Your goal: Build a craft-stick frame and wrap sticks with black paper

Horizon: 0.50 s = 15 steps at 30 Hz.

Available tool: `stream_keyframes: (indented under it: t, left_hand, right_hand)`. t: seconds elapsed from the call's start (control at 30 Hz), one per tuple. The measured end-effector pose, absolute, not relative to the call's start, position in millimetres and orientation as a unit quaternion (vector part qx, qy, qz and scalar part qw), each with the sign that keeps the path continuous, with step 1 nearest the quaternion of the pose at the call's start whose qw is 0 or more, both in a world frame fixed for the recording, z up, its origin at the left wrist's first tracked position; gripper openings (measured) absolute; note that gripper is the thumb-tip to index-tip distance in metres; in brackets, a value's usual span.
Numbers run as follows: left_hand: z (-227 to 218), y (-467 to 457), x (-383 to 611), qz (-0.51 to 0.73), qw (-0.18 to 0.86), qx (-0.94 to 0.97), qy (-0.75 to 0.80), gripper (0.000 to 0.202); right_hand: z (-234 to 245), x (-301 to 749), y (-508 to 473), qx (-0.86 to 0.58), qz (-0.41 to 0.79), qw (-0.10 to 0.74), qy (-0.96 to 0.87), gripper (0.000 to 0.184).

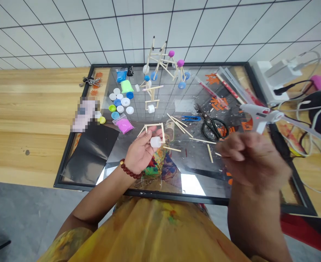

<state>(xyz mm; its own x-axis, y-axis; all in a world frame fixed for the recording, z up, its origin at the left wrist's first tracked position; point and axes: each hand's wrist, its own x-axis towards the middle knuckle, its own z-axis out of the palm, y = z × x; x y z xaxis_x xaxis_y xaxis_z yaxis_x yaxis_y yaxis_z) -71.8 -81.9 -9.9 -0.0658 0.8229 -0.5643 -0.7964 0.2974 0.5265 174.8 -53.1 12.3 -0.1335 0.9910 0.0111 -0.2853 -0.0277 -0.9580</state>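
Observation:
My left hand (140,153), with a beaded bracelet at the wrist, pinches a small open frame of wooden sticks (154,125) above the glass tabletop. A white cap-like cylinder (155,142) sits at the frame's lower side, next to my fingertips. My right hand (254,162) is raised at the right, blurred, its fingers curled around the handle of a white glue gun (261,113). The gun shows a small red light. Loose wooden sticks (180,124) lie between the hands, near scissors (213,125) and a blue thread snipper (191,118).
Stick models with round wheels (163,62) stand at the back. Bottle caps (119,103) and bagged clay (125,125) lie left, beside a black sheet (92,153). A power strip (271,82) and white cables (310,145) occupy the right side. The tabletop has a raised black frame (174,198).

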Motion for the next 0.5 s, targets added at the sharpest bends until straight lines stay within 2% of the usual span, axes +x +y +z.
stream_keyframes:
  t: [0.1,0.17,0.2,0.3,0.37,0.5]
  left_hand:
    - [-10.7,-80.8,-73.1,0.593,0.679,0.013,0.433,0.02]
    - [-10.9,-80.8,-71.0,0.591,0.682,0.015,0.43,0.02]
    - [-10.6,-81.0,-69.0,0.59,0.686,0.017,0.426,0.02]
    - [-8.3,-82.3,-61.4,0.581,0.699,0.021,0.416,0.02]
    - [-6.7,-83.5,-56.7,0.575,0.706,0.022,0.413,0.02]
    - [-6.6,-85.9,-53.2,0.57,0.715,0.026,0.403,0.021]
  right_hand:
    - [19.2,186.9,-55.0,-0.441,0.514,0.575,-0.459,0.028]
    - [14.6,179.1,-58.2,-0.468,0.453,0.542,-0.531,0.012]
    - [10.2,171.0,-59.9,-0.475,0.453,0.49,-0.574,0.011]
    - [-5.0,139.9,-63.9,-0.42,0.481,0.363,-0.679,0.046]
    - [-12.0,122.0,-65.0,-0.401,0.455,0.32,-0.727,0.051]
    - [-15.3,107.3,-63.0,-0.381,0.41,0.319,-0.765,0.015]
